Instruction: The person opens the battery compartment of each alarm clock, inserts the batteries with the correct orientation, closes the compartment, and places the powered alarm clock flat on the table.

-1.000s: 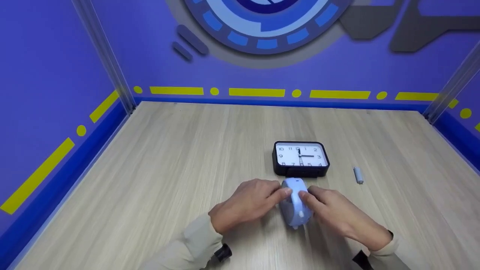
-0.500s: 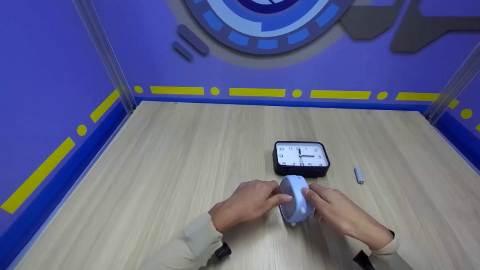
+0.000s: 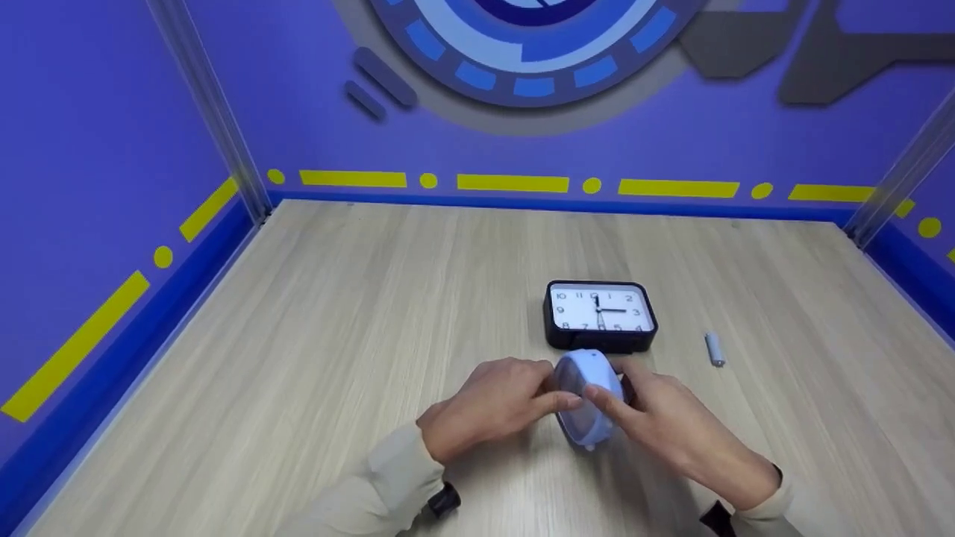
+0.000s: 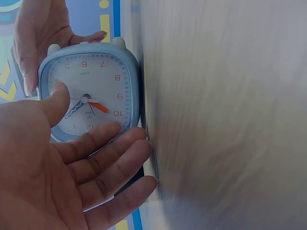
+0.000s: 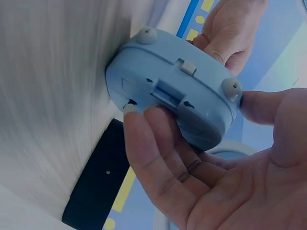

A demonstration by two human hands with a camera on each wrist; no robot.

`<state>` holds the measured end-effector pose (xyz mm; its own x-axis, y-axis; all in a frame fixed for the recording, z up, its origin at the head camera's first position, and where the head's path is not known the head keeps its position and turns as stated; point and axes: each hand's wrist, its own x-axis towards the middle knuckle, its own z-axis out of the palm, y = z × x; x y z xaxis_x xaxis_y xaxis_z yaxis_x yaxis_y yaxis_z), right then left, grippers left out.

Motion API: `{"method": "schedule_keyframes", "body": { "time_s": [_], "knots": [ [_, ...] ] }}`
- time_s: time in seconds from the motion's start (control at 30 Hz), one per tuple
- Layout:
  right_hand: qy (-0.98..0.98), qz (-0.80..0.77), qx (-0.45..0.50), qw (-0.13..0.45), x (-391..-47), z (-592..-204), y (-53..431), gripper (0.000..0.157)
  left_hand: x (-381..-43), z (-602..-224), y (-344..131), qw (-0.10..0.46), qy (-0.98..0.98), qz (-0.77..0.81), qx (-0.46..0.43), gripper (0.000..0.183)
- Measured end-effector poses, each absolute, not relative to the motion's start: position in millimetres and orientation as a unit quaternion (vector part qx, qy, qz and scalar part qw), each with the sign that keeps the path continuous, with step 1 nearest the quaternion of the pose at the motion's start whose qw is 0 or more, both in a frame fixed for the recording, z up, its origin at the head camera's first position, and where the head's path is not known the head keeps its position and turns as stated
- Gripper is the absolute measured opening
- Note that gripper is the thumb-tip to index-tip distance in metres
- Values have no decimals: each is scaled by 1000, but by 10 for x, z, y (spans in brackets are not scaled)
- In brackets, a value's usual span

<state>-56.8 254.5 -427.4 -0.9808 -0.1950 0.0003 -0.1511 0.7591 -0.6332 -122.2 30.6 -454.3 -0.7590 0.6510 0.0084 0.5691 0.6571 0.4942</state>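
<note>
A light blue alarm clock point(image 3: 599, 373) stands on edge between my hands, just in front of a black rectangular clock point(image 3: 601, 317). My left hand point(image 3: 496, 406) is at its face side: in the left wrist view the thumb presses on the dial point(image 4: 96, 72) and the fingers reach its edge. The numerals appear upside down there. My right hand point(image 3: 675, 418) grips it from the other side, thumb on the rim in the head view. Fingertips touch the clock's back point(image 5: 139, 84) in the right wrist view, near a recess and small dark openings.
The black clock lies face up on the wooden table point(image 3: 388, 298). To its right lies a small grey cylinder point(image 3: 715, 350) that looks like a battery. A blue wall point(image 3: 515, 149) with yellow marks stands behind, with others at both sides.
The blue alarm clock has turned, so more of its face shows. My right thumb has shifted across the rim toward the face, while the left hand has stayed nearly in place.
</note>
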Motion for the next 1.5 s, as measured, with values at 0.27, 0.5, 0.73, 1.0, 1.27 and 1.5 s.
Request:
{"method": "schedule_keyframes", "body": {
  "time_s": [0.27,0.5,0.73,1.0,1.27,1.5],
  "knots": [
    [931,-354,-70,46,-612,-4279,2593,49,-1212,-4572,303,55,911,235,334,33],
    [932,-354,-62,49,-624,-4291,2631,42,-1217,-4585,286,19,924,212,319,40],
    [955,-282,-82,31,-642,-4331,2661,23,-1216,-4574,288,14,926,207,314,45],
    [968,-230,-102,12,-618,-4378,2666,23,-1205,-4533,301,20,928,198,314,47],
    [973,-181,-138,-34,-598,-4389,2662,30,-1177,-4532,304,22,932,186,311,57],
    [979,-145,-127,-60,-560,-4373,2627,37,-1166,-4533,300,34,930,191,311,55]
  ]
}}
